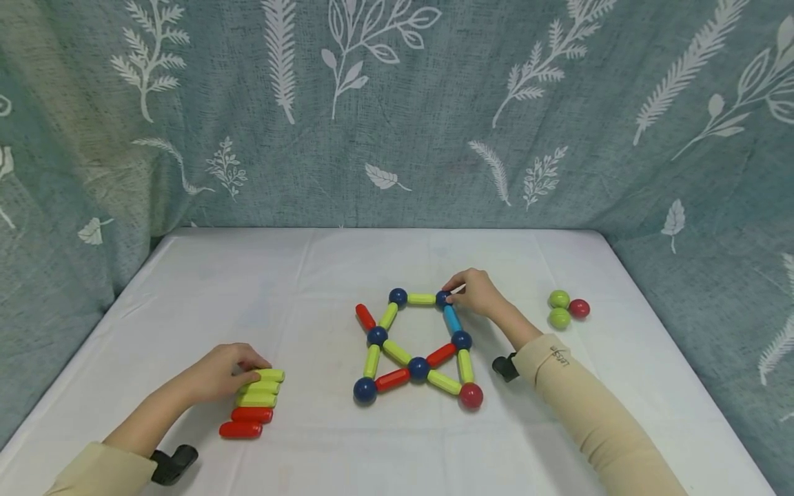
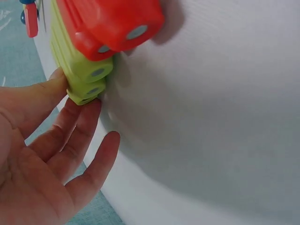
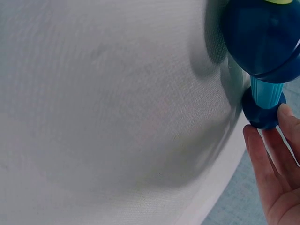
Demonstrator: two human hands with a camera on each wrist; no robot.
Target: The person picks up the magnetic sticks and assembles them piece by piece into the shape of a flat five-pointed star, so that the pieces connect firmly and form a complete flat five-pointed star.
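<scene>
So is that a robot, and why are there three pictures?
No robot, just a person's left hand and right hand. The wide picture is taken from the person's head, looking forward and down. The other two come from the left and right wrists, so things look bigger. On the white cloth there's a shape made of balls and sticks, a row of three green and two red sticks, and, off to the right, two green balls and a red ball. The left hand pinches the row's farthest green stick; the right holds a blue ball in the shape.
</scene>
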